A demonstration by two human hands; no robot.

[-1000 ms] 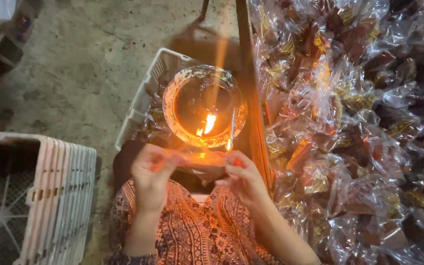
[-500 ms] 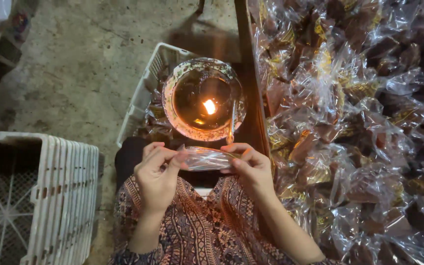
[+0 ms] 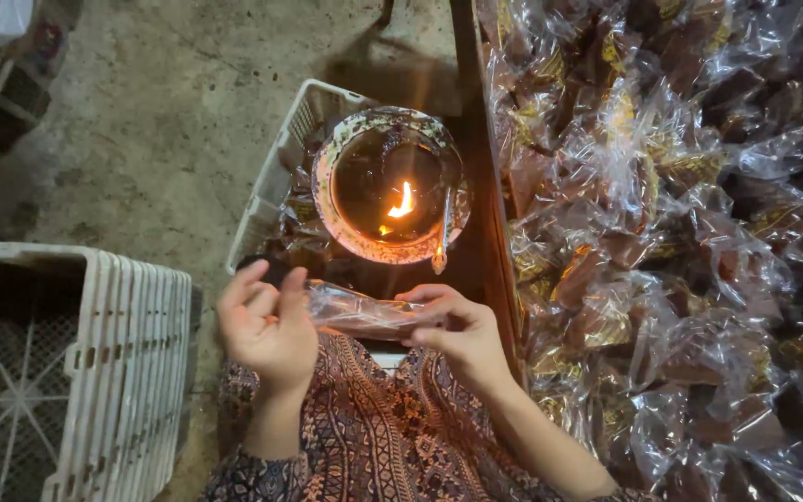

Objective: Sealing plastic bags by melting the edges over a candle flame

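Observation:
I hold a small clear plastic packet (image 3: 360,311) stretched sideways between both hands, just above my lap in patterned cloth. My left hand (image 3: 267,325) pinches its left end with fingers and thumb. My right hand (image 3: 457,330) grips its right end. Just beyond the packet stands a round bowl lamp (image 3: 341,153) with a small flame (image 3: 403,200) burning in dark liquid. A thin stick (image 3: 443,228) leans on the bowl's right rim.
The bowl sits in a white plastic crate (image 3: 276,177) holding wrapped pieces. A large heap of clear-wrapped brown sweets (image 3: 680,232) fills the right side behind a wooden edge (image 3: 485,186). Another white crate (image 3: 76,372) stands at lower left on the concrete floor (image 3: 160,112).
The packet has come down from the flame toward my lap. My hands have spread slightly and hold it lower than before.

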